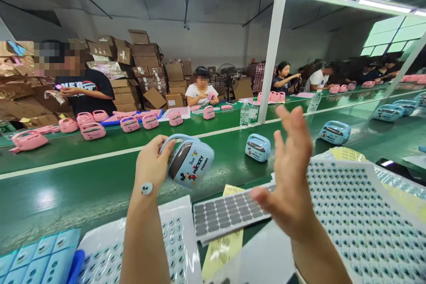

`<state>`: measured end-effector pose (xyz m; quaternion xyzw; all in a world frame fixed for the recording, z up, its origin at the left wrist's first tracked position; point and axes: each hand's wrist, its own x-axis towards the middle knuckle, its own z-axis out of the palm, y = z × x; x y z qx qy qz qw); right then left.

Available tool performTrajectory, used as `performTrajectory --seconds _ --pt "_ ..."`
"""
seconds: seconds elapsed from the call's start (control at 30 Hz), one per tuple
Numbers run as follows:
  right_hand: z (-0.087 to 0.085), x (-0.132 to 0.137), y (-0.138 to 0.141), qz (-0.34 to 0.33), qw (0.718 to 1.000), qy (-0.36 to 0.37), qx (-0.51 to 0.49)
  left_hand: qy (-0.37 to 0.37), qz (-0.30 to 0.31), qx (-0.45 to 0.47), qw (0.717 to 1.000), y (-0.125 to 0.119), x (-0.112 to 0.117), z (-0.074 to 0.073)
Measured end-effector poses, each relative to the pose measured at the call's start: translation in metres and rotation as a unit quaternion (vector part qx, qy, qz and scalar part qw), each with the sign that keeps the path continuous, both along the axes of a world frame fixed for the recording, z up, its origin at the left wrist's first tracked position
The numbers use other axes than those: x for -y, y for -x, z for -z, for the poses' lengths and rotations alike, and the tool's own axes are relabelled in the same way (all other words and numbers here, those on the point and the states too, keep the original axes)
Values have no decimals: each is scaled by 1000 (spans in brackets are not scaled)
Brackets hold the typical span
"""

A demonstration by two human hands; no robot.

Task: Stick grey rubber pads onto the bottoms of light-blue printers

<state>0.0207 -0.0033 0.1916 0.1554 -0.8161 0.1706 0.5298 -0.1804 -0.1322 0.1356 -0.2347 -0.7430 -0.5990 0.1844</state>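
Left hand closed around a pale blue plastic Mickey Mouse mini printer, fingers wrapped on its back and arched handle, unit held up over the belt, tilted, face toward me. Right hand wide open, raised, fingers spread, holding nothing, nearest to a grey sheet of rounded rectangular pads lying just below it. Face of the held printer shows a dark oval panel plus Mickey print, so that much is on. One small round sticker sits on my left wrist. Done so far, as far as visible: a second pale blue printer stands on the green conveyor belt with the same print, and a third pale blue printer sits further right. Left to use: grey sheet looks nearly full, and the big white sheet of round Mickey stickers on my right and the clear-wrapped sticker sheet by my left arm both carry many rows. Can't tell if the held unit's back has a pad. Also close by: yellow backing paper, blue printed cards. Across the belt, pink printers line the far side, a co-worker in a dark T-shirt behind them, brown cardboard cartons stacked beyond.
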Motion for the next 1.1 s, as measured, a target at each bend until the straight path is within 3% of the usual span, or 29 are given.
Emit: performTrajectory --seconds 0.07,0.13,0.2,0.3,0.4,0.5,0.6,0.7,0.8,0.9,1.1 --pt "-5 2 -6 -29 997 64 -44 157 -100 -21 982 25 -9 17" --pt "-8 7 -11 -54 988 127 -73 249 -108 -11 962 46 -23 38" --pt "-9 12 -14 -42 986 144 -78 255 -119 17 959 60 -35 59" --pt "-2 12 -14 24 994 103 -36 206 -208 72 954 70 -41 83" --pt "28 0 -16 122 982 6 141 178 -244 99 948 72 -45 92" --pt "86 -18 -33 177 932 -68 308 185 -205 104 955 70 -58 91" --pt "148 -28 -64 231 901 -66 361 185 -164 112 963 65 -72 79" --pt "186 -28 -90 250 890 -33 379 155 -126 84 976 53 -78 61" --pt "194 -25 -97 242 887 18 394 118 -81 54 988 37 -77 42" --pt "186 -25 -95 225 883 74 405 87 -48 39 994 25 -75 30" --pt "180 -29 -101 194 897 120 378 58 -39 48 996 23 -68 23"
